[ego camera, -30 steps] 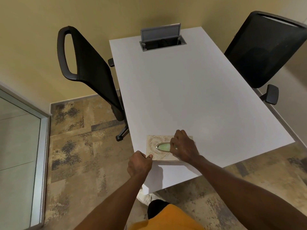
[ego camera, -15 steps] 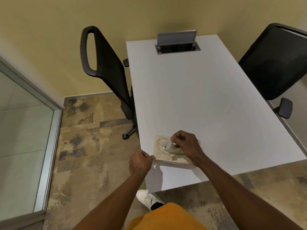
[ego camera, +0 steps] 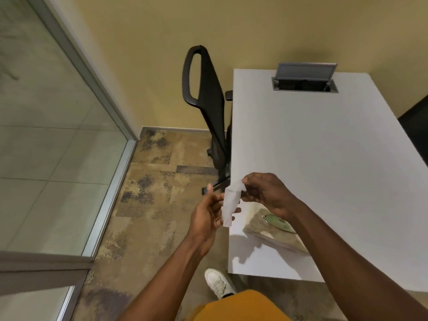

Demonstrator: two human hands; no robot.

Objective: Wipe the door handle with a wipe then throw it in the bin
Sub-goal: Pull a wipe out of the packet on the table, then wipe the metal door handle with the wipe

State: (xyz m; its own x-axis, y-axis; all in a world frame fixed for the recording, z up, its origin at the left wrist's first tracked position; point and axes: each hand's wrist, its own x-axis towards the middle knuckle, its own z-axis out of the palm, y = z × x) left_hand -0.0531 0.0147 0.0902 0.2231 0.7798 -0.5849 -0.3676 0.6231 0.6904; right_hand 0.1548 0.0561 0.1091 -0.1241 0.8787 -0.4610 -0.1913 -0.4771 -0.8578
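Observation:
A white wipe [ego camera: 229,204] hangs in a long strip over the near left corner of the white table [ego camera: 324,158]. My right hand [ego camera: 266,191] pinches its top end. My left hand [ego camera: 209,210] is spread behind its lower part, fingers touching it. The beige wipes pack [ego camera: 275,230], with its oval green opening, lies on the table under my right forearm, partly hidden. No door handle and no bin are in view.
A black office chair [ego camera: 208,105] stands at the table's left side. A glass partition with a metal frame [ego camera: 102,93] runs along the left. An open cable box [ego camera: 304,79] sits at the table's far end. My white shoe [ego camera: 217,282] is on the patterned carpet.
My right hand has pulled a wipe out of the pack and lifted it to the left. My left hand has let go of the pack and risen to the wipe. The view has swung left.

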